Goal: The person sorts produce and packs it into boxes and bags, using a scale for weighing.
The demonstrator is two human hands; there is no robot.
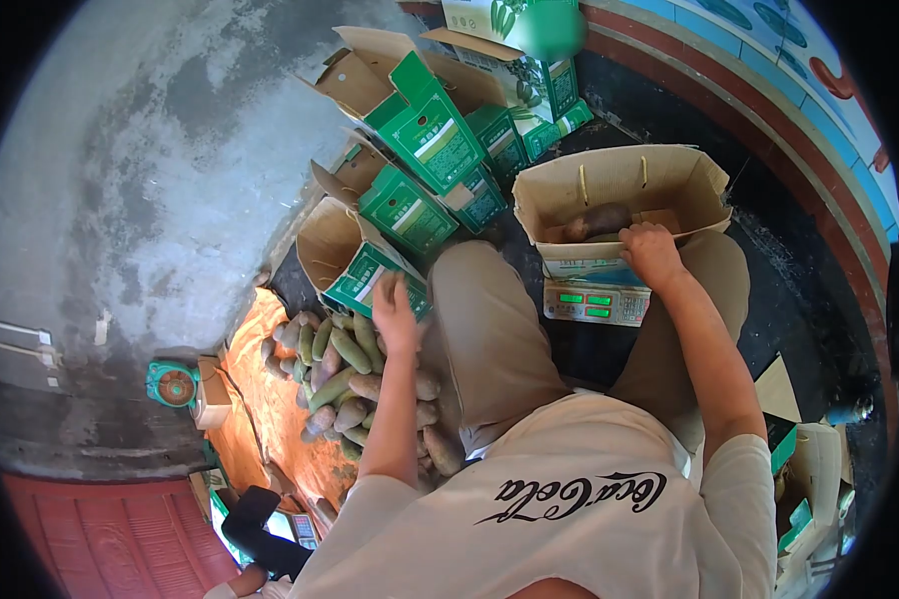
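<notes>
My right hand (652,256) grips the near rim of an open cardboard carton (619,180) with two yellow cord handles. Inside it lies a dark brown-purple oblong piece of produce (601,220), partly hidden by the rim. The carton rests on a digital scale (595,301) with lit green displays, between my knees. My left hand (394,313) is raised beside a green-and-white carton (365,282), its fingers stretched out and apart, with nothing visible in them. Close below it is a pile of oblong green and brownish-purple produce (342,385).
Several open green cartons (425,135) stand ahead on the left. An orange sheet (238,384) lies under the pile, with a green fan (173,383) beyond it. Another person's hand (249,579) shows at bottom left. More cartons (814,469) stand at right.
</notes>
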